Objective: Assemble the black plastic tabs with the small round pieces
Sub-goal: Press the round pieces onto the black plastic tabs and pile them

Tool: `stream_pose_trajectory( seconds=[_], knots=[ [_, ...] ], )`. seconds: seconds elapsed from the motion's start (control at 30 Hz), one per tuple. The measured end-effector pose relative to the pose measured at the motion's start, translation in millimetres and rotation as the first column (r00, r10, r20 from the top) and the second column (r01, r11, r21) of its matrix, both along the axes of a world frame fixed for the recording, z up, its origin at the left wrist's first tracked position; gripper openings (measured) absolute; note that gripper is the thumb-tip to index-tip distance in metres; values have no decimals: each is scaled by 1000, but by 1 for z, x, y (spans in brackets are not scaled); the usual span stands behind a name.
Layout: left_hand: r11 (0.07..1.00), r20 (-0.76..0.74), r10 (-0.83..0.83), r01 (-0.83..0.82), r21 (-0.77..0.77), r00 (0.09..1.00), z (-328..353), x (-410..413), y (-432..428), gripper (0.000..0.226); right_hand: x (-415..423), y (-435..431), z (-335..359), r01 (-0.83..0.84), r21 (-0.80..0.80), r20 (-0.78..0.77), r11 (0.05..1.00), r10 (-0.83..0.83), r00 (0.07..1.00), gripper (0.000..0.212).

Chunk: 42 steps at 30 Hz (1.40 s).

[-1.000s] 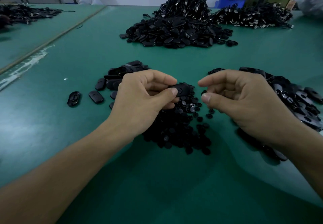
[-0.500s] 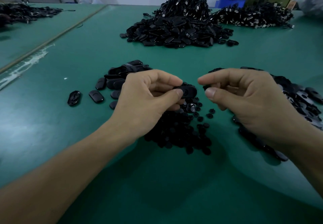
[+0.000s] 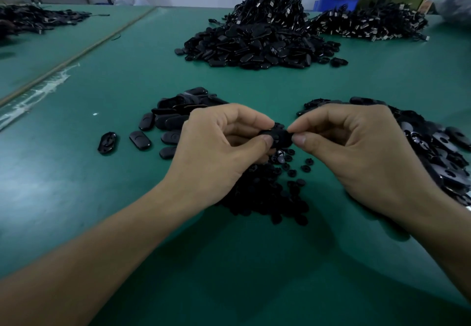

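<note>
I only get a sliver of the black tab (image 3: pixel 279 136); the left hand (image 3: pixel 216 152) pinching it covers the rest. Can't tell if the right hand (image 3: pixel 356 152) has a round piece between its fingertips, way too small. The round-piece pile (image 3: pixel 267 198) is half under the left hand, and the tab pile (image 3: pixel 433 147) runs off the right edge.
</note>
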<state>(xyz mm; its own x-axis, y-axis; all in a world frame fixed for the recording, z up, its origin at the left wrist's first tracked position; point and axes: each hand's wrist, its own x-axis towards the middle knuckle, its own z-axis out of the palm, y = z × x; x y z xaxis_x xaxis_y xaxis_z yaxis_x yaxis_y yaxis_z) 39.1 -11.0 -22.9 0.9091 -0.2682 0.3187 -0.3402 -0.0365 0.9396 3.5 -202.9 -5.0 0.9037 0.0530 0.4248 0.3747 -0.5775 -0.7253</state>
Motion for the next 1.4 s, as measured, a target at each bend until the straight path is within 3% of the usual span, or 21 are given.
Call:
stream_pose_trajectory(
  seconds=[0.27, 0.67, 1.03, 1.4],
  knots=[
    [1000, 22, 14, -15, 15, 1000, 0, -1, -2, 19, -4, 8, 1, 68, -72, 76, 995, -63, 995, 18],
    [996, 152, 36, -48, 72, 988, -4, -4, -6, 17, -6, 11, 1, 92, -53, 31, 994, -90, 995, 28],
    [996, 173, 46, -58, 63, 984, -4, -4, -6, 17, -7, 12, 3, 56, -50, -3, 997, -57, 998, 29],
    [982, 249, 37, -81, 169, 968, -3, -9, -5, 23, -5, 16, -1, 73, -63, -2, 995, -73, 997, 33]
  ],
)
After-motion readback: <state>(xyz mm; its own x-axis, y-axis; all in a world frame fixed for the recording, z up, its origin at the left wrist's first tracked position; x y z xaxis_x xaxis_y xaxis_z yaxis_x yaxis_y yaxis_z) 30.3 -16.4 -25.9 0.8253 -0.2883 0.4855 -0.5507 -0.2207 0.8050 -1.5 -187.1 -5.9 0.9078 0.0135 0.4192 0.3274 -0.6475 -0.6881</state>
